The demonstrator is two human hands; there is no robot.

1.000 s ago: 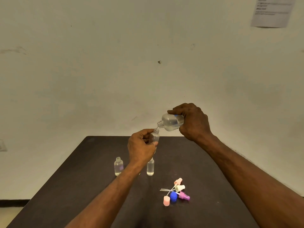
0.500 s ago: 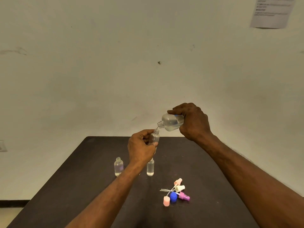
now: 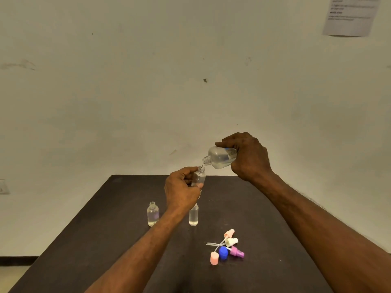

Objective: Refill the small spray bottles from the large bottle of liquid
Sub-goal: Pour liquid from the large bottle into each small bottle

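Arms are reaching forward from both lower corners over the dark table (image 3: 275, 208), meeting above its far edge. The right hand (image 3: 248, 157) is gripping the large bottle (image 3: 220, 157) from above, fingers curled over its top side and clamped around its body, wrist bent downward. That bottle is lying almost on its side in the air, its long axis running nearly level from right to left, its uncapped neck pointing left and slightly down, with clear liquid pooling along its lower side. The left hand (image 3: 182, 190) is holding one small spray bottle (image 3: 199, 176) up under that neck, fingers and thumb pinching its lower body, back of the hand facing the camera. This small bottle is standing close to upright, tilting a little, its open mouth pointing up just beneath the large bottle's opening, with a thin thread of liquid showing between them. Two more small open bottles are standing upright on the table: one (image 3: 152, 214) left of the left forearm, the other (image 3: 193, 216) partly hiding behind the left wrist. Five caps are lying in a loose cluster nearer the camera: two pink (image 3: 214, 258), one white (image 3: 231, 242), one blue (image 3: 223, 253), one purple (image 3: 237, 253), several trailing thin dip tubes. One paper sheet (image 3: 352, 15) is hanging on the wall at the upper right.
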